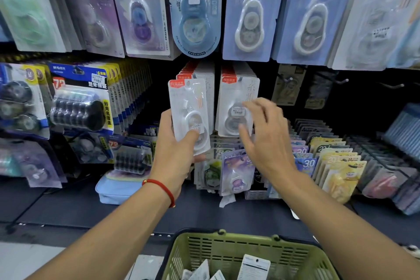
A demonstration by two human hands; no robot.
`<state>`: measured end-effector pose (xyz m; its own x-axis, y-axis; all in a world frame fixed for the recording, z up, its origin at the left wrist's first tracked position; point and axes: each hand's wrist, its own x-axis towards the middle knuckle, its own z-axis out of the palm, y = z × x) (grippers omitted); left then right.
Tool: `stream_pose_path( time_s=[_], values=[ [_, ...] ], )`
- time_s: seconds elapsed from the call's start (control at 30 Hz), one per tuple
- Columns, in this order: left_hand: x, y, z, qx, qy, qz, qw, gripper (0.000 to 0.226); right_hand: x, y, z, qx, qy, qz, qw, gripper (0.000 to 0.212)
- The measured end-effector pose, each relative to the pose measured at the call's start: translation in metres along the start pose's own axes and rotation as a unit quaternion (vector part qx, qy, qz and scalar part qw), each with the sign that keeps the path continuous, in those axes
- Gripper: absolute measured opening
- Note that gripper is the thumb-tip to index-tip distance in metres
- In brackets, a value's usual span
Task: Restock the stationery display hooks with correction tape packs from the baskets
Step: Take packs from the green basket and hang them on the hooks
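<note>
1. Head view: the left hand [176, 143] grasped a white blister-carded correction tape pack [189, 113] just left of the full white-pack hook row [237, 100].
2. The right hand [266, 134] hung unclenched, empty, before that row.
3. Hanging step, likely: next, thread the pack's hole onto a hook beside it.
4. The green plastic basket [227, 250] below held more packs.

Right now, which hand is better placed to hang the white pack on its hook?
The left hand: it grips the white pack upright before the matching hanging stack. The right hand is open and empty.
</note>
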<state>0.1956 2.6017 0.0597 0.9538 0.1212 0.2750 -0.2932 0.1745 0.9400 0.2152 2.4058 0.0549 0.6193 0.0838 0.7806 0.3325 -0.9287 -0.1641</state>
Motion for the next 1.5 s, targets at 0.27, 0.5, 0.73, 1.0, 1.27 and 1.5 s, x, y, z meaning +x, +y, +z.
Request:
stream_pose_path(
  time_s=[0.27, 0.5, 0.73, 1.0, 1.27, 1.5],
  values=[
    [-0.001, -0.007, 0.005, 0.003, -0.03, -0.028, 0.999, 0.041, 0.001, 0.003, 0.006, -0.073, -0.189, -0.047, 0.978, 0.064],
    [-0.006, -0.005, 0.013, -0.035, -0.08, -0.074, 0.993, 0.033, 0.002, -0.014, -0.005, 0.24, -0.144, 0.106, 0.954, 0.028],
    [-0.006, -0.007, 0.03, -0.04, -0.121, -0.071, 0.989, 0.037, 0.001, -0.006, -0.01, 0.4, -0.12, 0.24, 0.876, 0.023],
    [-0.002, -0.018, 0.042, 0.037, -0.076, -0.012, 0.996, 0.059, 0.008, -0.001, -0.019, 0.429, -0.026, 0.285, 0.857, 0.023],
    [-0.004, -0.022, 0.054, 0.252, -0.14, 0.132, 0.948, 0.073, -0.004, 0.02, -0.029, 0.381, 0.142, 0.325, 0.854, 0.022],
    [0.016, -0.046, 0.064, 0.556, -0.188, 0.231, 0.776, 0.089, -0.012, 0.049, -0.039, 0.378, 0.109, 0.363, 0.845, 0.017]
  ],
)
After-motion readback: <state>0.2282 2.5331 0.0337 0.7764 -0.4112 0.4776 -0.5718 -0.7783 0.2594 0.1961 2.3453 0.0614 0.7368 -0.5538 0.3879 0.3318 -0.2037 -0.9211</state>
